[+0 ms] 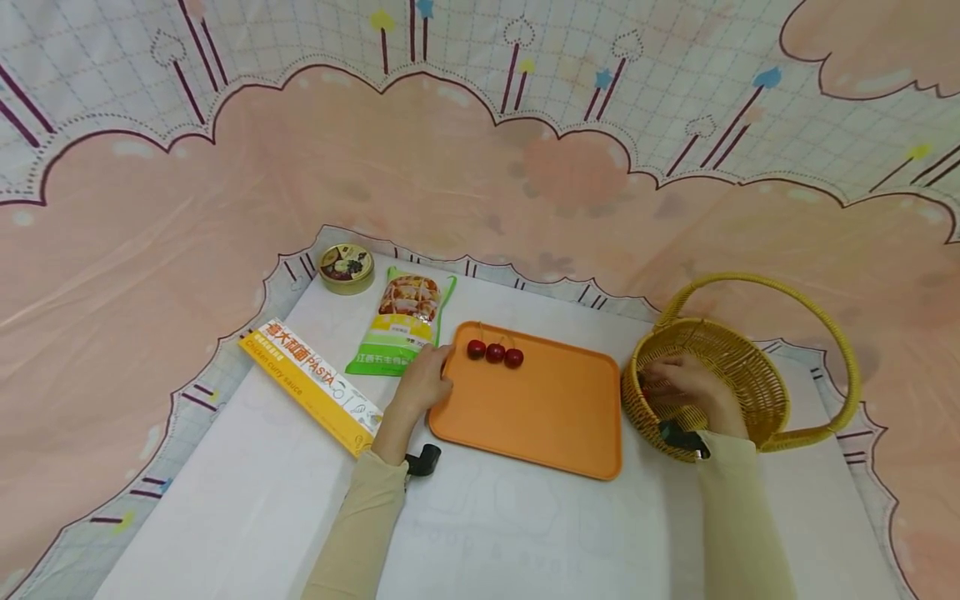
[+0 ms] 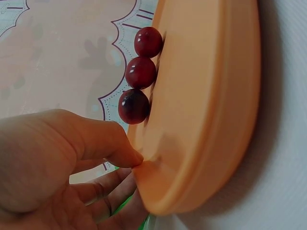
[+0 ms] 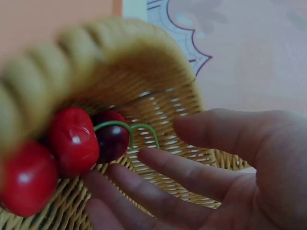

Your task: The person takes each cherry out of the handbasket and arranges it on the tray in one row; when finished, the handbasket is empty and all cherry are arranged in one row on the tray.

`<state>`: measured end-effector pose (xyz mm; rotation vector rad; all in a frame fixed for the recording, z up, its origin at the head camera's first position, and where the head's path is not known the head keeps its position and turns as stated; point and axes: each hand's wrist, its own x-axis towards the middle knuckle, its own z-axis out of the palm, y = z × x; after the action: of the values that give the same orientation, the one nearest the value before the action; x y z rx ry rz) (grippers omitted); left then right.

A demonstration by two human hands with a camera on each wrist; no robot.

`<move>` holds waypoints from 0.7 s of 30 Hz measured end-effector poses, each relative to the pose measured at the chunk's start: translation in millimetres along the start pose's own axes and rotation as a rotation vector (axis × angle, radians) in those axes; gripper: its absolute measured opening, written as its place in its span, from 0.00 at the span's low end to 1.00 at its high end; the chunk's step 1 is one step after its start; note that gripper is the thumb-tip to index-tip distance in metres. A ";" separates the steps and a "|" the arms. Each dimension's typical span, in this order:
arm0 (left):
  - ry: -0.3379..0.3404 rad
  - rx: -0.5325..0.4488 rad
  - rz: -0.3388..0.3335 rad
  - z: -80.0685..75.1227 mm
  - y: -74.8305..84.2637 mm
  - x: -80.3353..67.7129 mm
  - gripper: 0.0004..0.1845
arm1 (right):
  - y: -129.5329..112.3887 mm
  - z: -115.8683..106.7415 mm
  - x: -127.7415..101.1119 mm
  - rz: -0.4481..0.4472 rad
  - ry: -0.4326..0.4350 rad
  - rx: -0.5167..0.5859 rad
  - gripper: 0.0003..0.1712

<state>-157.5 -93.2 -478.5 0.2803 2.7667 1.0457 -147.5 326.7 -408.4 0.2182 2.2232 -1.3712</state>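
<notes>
The left hand (image 1: 424,379) grips the near left corner of the orange tray (image 1: 540,417); in the left wrist view its thumb presses on the rim while the fingers (image 2: 103,191) curl under the edge, pinching it, seemingly to steady the tray on the desk (image 1: 480,525). Three dark cherries (image 1: 495,352) lie in a row touching one another at the tray's far left, just beyond that hand.

The right hand (image 1: 690,390) reaches inside the wicker basket (image 1: 750,375), which stands just right of the tray. In the right wrist view its fingers (image 3: 192,175) are spread and relaxed, holding nothing, close beside a cluster of red cherries (image 3: 72,143) with green stems resting against the basket's inner wall; whether a fingertip touches them I cannot tell. The tall handle arches over the far side, so the hand enters from the near, open side.

Left of the tray lie a green pouch (image 1: 401,321), a yellow pasta box (image 1: 311,385) and a small round tin (image 1: 346,267), well apart from the basket.
</notes>
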 end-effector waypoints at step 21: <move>0.004 0.006 -0.005 -0.3 1.2 -0.6 0.32 | 7.5 -10.1 9.9 -0.069 -0.068 0.023 0.24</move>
<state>-156.8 -92.6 -477.4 0.2726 2.7732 1.0376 -156.4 337.8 -415.7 0.1022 2.1786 -1.4201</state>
